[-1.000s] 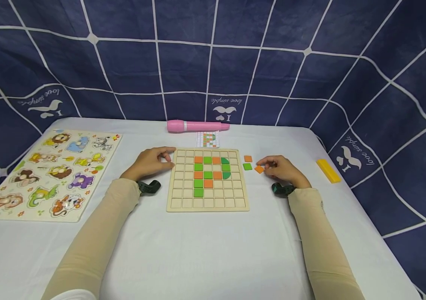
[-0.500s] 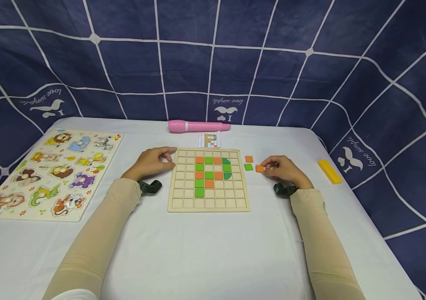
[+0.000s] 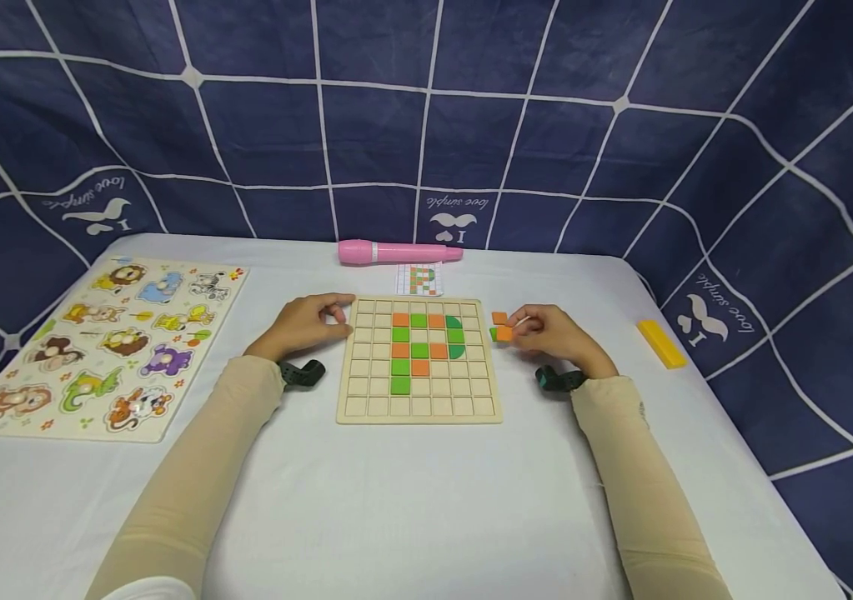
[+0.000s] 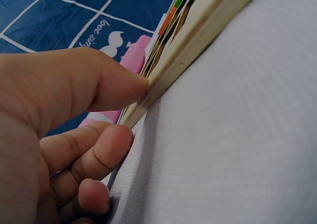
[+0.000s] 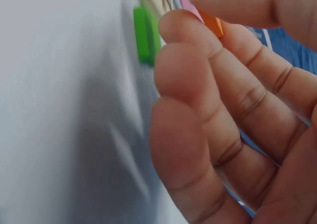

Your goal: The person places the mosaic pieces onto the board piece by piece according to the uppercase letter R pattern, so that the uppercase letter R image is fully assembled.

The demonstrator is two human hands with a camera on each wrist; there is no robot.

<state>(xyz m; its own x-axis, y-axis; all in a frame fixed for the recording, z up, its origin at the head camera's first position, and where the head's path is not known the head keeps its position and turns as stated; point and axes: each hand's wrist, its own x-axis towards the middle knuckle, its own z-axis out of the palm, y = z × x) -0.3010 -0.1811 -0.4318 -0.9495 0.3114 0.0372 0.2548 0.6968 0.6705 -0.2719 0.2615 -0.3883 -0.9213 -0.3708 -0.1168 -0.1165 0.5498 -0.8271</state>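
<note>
A square wooden grid board (image 3: pixel 366 407) lies on the table, bearing green and orange tiles in a P-like pattern. My left hand (image 3: pixel 302 325) is at its upper left, thumb and index finger extended against the rim; in the left wrist view the thumb (image 4: pixel 119 87) touches the board's edge (image 4: pixel 173 60), the other fingers curl below. My right hand (image 3: pixel 557 333) pinches an orange square tile (image 3: pixel 504 333) right of the board. That tile partly covers a loose green tile (image 3: pixel 494 334) in the head view. Another orange tile (image 3: pixel 499 317) lies just behind.
A small pattern card (image 3: pixel 419 280) and a pink microphone-shaped object (image 3: pixel 399 252) lie behind the board. An animal puzzle board (image 3: pixel 114 342) occupies the left side. A yellow bar (image 3: pixel 660 343) lies far right. Blue cloth (image 3: pixel 366 133) with white lines hangs around the table.
My right hand has taken hold of the nearest orange tile and moved it left, over part of the green tile. My left hand has stayed at the board's edge.
</note>
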